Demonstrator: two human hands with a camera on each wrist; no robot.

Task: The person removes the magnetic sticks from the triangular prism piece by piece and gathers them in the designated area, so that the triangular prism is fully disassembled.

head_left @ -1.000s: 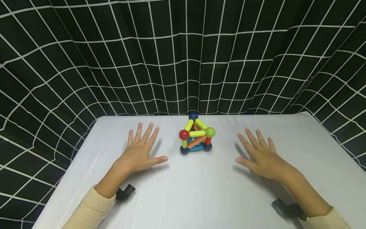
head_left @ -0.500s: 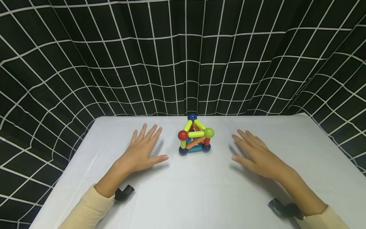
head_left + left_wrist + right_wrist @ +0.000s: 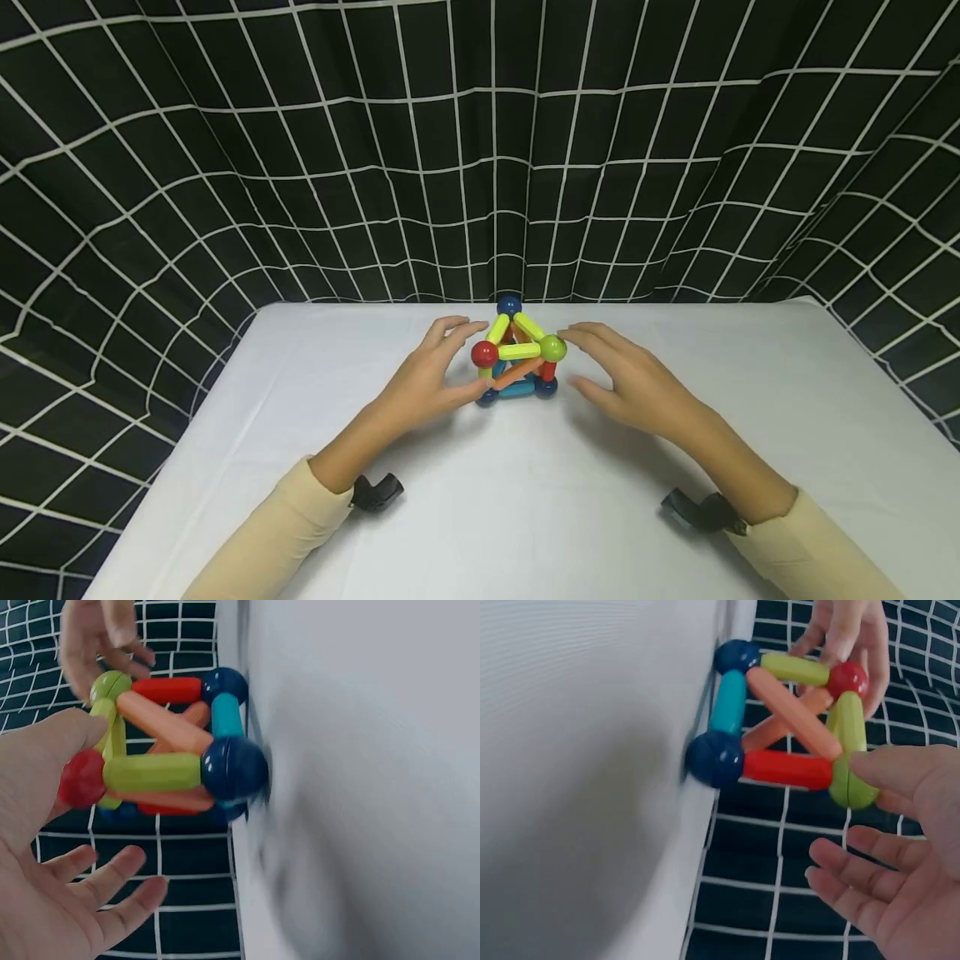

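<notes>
A small frame of magnetic rods and balls (image 3: 517, 351) stands on the white table, with a red and a green ball at its near top corners and dark blue balls below. Orange rods run slantwise through its sides. My left hand (image 3: 423, 379) is at its left side, thumb in front of the red ball (image 3: 81, 778), fingers bent loosely; whether it touches cannot be told. On the other side my right hand (image 3: 637, 379) reaches toward the green ball (image 3: 553, 347), its thumb overlapping that ball in the right wrist view. Its fingers (image 3: 855, 889) are loosely bent and hold nothing.
The white cloth-covered table (image 3: 495, 500) extends toward me. Behind it and along both sides hangs a black curtain (image 3: 480, 150) with a white grid. A black wrist camera (image 3: 377, 492) sits under the left wrist, another camera (image 3: 701, 510) under the right.
Both hands have moved inward from either side to the rod-and-ball frame, and their spread fingers have bent. The frame stands in the same place on the table.
</notes>
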